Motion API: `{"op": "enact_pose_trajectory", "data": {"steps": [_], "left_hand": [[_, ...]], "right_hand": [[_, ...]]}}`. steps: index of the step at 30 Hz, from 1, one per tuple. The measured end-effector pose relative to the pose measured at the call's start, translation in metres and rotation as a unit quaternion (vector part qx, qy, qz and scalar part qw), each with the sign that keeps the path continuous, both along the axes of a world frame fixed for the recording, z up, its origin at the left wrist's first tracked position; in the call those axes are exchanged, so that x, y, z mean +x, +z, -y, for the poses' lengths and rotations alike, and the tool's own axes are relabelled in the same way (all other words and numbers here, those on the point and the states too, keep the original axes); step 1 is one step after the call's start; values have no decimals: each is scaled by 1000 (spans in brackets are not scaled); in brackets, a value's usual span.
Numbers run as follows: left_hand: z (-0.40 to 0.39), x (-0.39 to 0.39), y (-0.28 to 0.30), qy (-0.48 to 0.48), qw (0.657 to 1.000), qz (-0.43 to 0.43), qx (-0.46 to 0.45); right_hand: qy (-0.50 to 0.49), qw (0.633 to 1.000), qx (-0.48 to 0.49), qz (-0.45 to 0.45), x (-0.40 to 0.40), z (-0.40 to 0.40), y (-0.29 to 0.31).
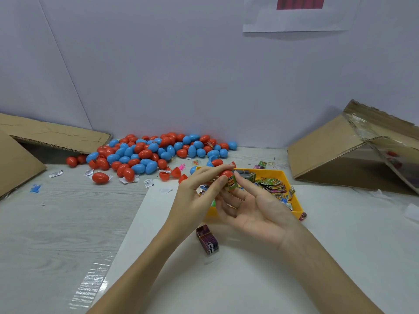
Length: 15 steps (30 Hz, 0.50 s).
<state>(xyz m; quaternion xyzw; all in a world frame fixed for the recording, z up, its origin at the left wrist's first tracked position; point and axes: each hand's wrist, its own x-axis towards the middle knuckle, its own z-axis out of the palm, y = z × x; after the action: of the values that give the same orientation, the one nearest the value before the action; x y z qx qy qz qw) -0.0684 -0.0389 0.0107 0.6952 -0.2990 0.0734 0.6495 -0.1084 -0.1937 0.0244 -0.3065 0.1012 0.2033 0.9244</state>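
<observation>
Both hands meet over the near left corner of a yellow tray. My left hand pinches a red plastic egg half between thumb and fingertips. A small green printed packet sits against the egg half, held there by the fingers of my right hand, whose palm faces up. The tray holds several printed packets. A big heap of red and blue plastic eggs lies at the back of the table. Loose red egg halves lie in front of the heap.
A banded purple stack of cards lies on the white sheet just below my hands. Tipped cardboard boxes stand at the far left and far right. Paper slips and a blue toy are scattered on the grey table.
</observation>
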Motion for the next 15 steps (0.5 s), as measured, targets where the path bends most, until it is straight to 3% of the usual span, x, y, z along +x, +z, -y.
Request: {"op": "enact_pose_trajectory", "data": {"steps": [11, 15], "left_hand": [[1, 0, -2, 8, 999, 24, 22], [1, -1, -2, 18, 999, 14, 33]], "right_hand": [[-27, 1000, 0, -13, 0, -6, 0], [-47, 997, -49, 22, 0, -6, -1]]}}
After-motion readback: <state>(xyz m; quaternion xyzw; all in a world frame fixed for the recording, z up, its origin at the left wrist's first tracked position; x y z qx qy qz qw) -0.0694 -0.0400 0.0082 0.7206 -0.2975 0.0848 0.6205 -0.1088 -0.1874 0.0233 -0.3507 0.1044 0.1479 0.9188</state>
